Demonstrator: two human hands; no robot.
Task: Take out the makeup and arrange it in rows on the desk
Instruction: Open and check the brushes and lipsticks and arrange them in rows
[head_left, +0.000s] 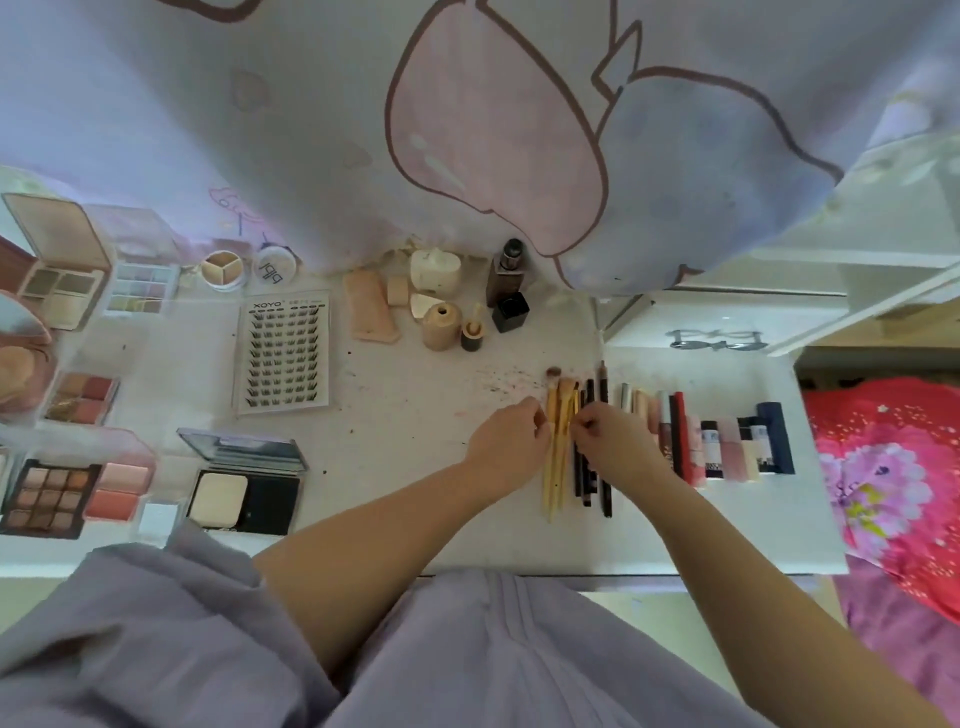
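Note:
On the white desk (405, 415), a bundle of yellow-handled makeup brushes (558, 452) lies lengthwise right of centre. My left hand (511, 439) touches the bundle's left side with curled fingers, and my right hand (608, 436) pinches at its right side. Black pencils (592, 467) lie side by side just right of the brushes. Further right runs a row of lipsticks and tubes (727, 441). Eyeshadow palettes (49, 496), a powder compact (244, 488) and a lash card (283, 351) lie on the left.
Small bottles and sponges (441, 312) stand at the back by a printed curtain (493, 130). A white shelf unit (779, 312) rises at the right rear. A red floral cloth (893, 478) lies beyond the desk's right edge. Dark crumbs speckle the desk near the brush tips.

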